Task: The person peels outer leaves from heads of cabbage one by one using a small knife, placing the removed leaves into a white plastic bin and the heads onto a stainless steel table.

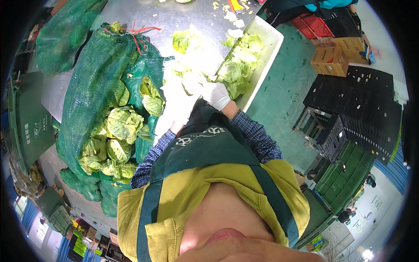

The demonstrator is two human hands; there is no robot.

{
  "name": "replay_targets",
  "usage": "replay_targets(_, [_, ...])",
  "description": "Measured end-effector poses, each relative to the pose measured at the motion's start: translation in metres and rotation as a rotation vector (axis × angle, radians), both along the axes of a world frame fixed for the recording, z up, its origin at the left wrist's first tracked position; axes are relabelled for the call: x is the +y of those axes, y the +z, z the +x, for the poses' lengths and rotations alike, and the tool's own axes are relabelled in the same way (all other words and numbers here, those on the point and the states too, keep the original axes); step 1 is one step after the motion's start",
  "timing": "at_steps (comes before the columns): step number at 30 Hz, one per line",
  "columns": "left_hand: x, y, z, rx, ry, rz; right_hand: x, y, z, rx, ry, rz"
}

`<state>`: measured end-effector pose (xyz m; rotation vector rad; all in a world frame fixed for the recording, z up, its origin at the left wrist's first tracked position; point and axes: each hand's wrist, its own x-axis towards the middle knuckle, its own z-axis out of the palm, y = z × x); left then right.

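My right hand, in a white glove, is at the near end of a white foam box, its fingers against a pale cabbage. Opposite it, my left hand lies in strong glare at the cabbage's left side; its fingers cannot be made out. Loose cabbage leaves lie on the metal table beyond. Green leaves fill much of the foam box on the right. At the left, an open green mesh sack holds several cabbages, with red ties at its far end.
Another full mesh sack lies at the far left. A yellow and orange tool rests at the table's far edge. Black crates, cardboard boxes and green bins stand to the right. Another person's dark clothing shows at top right.
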<state>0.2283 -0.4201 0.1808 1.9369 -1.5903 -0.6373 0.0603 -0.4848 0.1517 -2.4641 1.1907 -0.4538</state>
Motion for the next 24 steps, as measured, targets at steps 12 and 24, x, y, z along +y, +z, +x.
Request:
replay_targets(12, [0.01,-0.003,0.006,-0.034,0.016,-0.01,-0.014,-0.013,0.006,0.035,-0.074,0.024])
replay_targets(24, [-0.012,-0.023,0.011,0.216,0.007,-0.072,-0.012,-0.019,-0.006,-0.434,-0.318,0.373])
